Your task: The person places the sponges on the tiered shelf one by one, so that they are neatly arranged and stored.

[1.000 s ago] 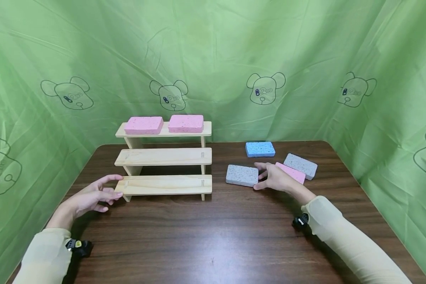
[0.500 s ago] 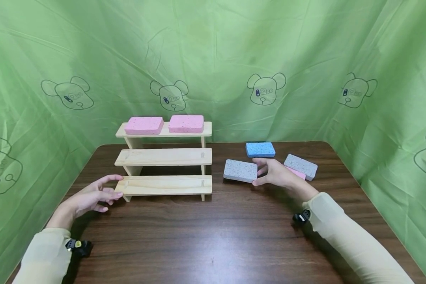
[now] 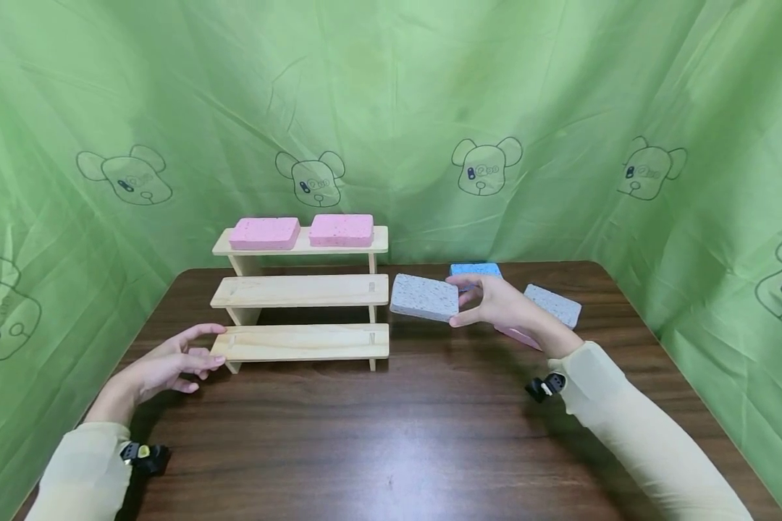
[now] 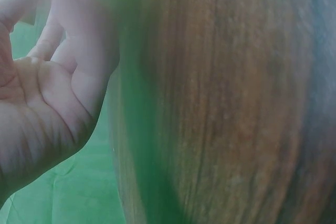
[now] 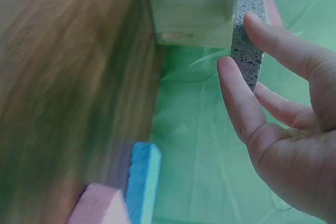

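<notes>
My right hand [image 3: 498, 304] pinches a grey speckled sponge [image 3: 425, 297] by its right end, raised off the table beside the middle step of a wooden three-tier shelf [image 3: 300, 291]. In the right wrist view thumb and fingers press the narrow edge of the grey sponge [image 5: 248, 35]. At the shelf's bottom step, my left hand [image 3: 163, 365] holds the left end between thumb and forefinger. Two pink sponges [image 3: 263, 234] lie side by side on the top step. The left wrist view shows mostly the left palm [image 4: 47, 98]; its fingertips are out of sight there.
Behind the right hand a blue sponge [image 3: 476, 269] lies on the brown table [image 3: 365, 434], partly covered. Another grey sponge [image 3: 554, 305] rests by a pink sponge [image 3: 518, 336] mostly hidden under the right hand. A green curtain [image 3: 391, 108] surrounds the table's back and sides.
My right hand has lifted the grey sponge off the table and carried it left and up toward the shelf. The left hand has stayed at the bottom step.
</notes>
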The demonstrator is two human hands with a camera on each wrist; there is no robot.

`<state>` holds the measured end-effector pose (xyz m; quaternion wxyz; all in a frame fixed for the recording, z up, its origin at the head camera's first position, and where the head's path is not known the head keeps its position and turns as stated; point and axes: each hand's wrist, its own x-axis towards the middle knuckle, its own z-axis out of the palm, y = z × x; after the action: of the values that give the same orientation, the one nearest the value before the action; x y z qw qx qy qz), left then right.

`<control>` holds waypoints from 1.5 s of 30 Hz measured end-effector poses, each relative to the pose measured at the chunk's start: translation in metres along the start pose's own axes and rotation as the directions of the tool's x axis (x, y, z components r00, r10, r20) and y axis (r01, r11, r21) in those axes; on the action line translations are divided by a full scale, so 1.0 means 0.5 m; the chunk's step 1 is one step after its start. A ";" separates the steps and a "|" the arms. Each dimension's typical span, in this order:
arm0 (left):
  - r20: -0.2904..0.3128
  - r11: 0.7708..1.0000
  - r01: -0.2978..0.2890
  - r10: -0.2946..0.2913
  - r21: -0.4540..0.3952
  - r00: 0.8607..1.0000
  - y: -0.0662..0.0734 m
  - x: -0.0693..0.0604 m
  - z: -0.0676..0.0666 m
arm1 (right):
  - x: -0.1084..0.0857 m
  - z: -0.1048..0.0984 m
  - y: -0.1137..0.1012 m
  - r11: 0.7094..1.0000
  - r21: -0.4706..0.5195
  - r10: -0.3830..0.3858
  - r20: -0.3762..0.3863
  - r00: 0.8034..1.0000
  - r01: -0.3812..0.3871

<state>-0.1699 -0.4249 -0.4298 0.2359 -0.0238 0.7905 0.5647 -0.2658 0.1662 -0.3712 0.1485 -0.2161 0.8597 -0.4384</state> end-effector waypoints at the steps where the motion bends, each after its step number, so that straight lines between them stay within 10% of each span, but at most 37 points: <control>1: -0.003 1.000 0.003 -0.003 -0.002 1.000 -0.001 0.000 0.000 | 0.004 0.001 -0.006 1.000 -0.015 -0.022 -0.001 1.000 0.022; 30: 0.004 1.000 -0.014 0.014 0.007 1.000 0.001 -0.003 0.001 | 0.189 0.209 -0.238 0.954 0.165 -0.265 0.067 0.962 0.251; 45: -0.008 1.000 0.003 -0.003 0.010 1.000 -0.002 0.002 0.002 | 0.278 0.302 -0.247 0.947 0.127 -0.301 0.028 0.953 0.296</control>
<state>-0.1702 -0.4242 -0.4314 0.2337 -0.0261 0.7941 0.5604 -0.2889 -0.0722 -0.3655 0.1136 -0.3445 0.7850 -0.5021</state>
